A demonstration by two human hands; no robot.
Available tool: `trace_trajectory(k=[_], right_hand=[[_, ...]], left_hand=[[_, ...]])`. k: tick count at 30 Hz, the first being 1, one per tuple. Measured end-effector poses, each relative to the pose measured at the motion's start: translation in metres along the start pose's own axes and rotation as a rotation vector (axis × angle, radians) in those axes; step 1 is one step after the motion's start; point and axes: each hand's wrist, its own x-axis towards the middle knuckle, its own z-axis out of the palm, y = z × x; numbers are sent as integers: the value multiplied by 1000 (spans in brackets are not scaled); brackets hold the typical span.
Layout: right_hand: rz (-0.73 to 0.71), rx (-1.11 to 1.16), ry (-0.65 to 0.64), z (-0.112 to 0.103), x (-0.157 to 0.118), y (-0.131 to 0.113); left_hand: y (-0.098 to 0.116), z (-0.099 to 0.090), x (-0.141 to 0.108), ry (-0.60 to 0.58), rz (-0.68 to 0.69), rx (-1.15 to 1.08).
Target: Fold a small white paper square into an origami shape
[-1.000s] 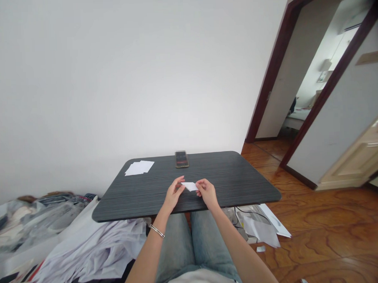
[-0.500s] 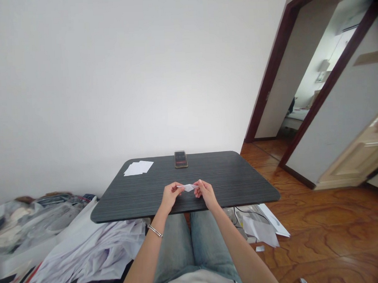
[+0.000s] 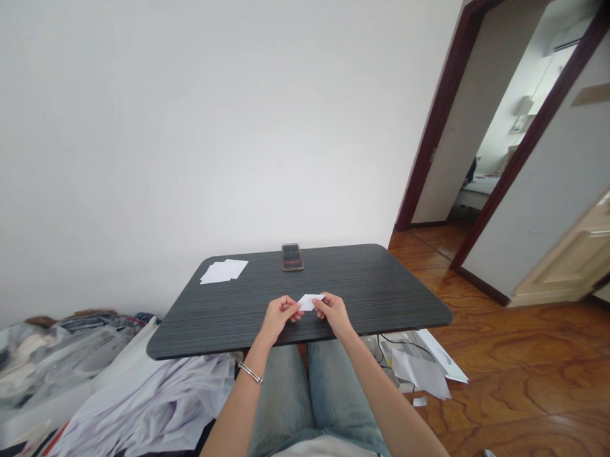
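Small white paper (image 3: 308, 302) over the counter (image 3: 383, 289), toward its 6 o'clock edge. Left hand (image 3: 278, 316) fingers pinch it at 8 o'clock, right hand (image 3: 333, 312) fingers at 3. From paper: phone (image 3: 293, 258) at 11, white sheets (image 3: 222, 271) at 10.

The left hand (image 3: 282, 313) and right hand (image 3: 330, 309) pinch a small folded white paper (image 3: 309, 302) above a dark table (image 3: 368, 279).

White paper (image 3: 309, 302), dark grey table (image 3: 372, 279), apparently fine-streaked.
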Motion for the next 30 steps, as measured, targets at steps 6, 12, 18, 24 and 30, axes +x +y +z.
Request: trace_trajectory(k=[6,12,18,24,30], right_hand=[[15,-1,-26,0,0,0],[9,20,-7,1,-1,-2],[6,38,6,0,-1,-3],[14,53,2,0,0,-1],[21,28,1,1,0,-1]], left_hand=[[0,0,1,17,-1,-25],[-2,-1,2,84,8,-63],[0,-2,2,76,38,-35],[-1,-2,1,80,77,24],[-2,-2,2,145,163,142]])
